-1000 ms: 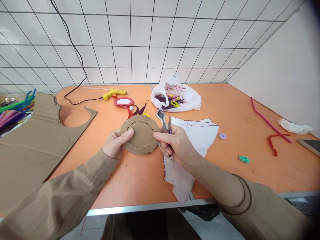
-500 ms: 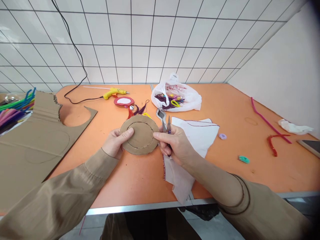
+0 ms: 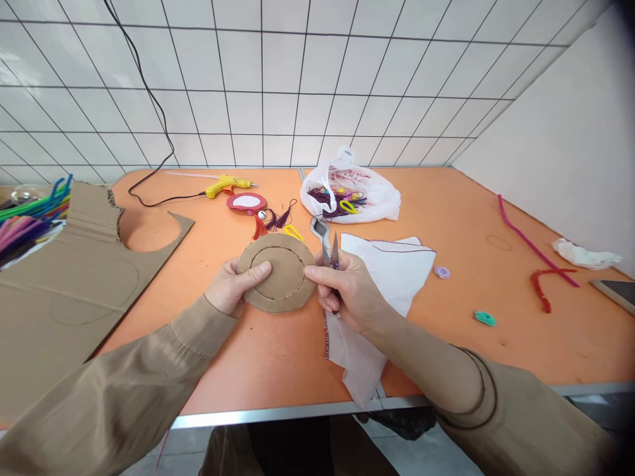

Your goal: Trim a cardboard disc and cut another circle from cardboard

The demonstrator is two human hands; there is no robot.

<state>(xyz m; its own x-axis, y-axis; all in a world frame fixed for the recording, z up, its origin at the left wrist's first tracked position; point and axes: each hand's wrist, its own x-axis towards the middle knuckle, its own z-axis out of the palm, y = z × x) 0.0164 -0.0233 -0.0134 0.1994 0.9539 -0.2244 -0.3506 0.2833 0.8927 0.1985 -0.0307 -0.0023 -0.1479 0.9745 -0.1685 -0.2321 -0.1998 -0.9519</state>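
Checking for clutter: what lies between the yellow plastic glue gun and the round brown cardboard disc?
The head view shows a red, white-centred oval, small shiny ball, red tassel and purple tassel between glue gun and disc.

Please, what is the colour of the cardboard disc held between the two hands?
The cardboard disc is brown; the head view shows it best.

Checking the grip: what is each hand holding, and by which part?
Left hand: the cardboard disc, by its left edge. Right hand: the disc's right edge, plus a bladed tool by its lower part, partly hidden.
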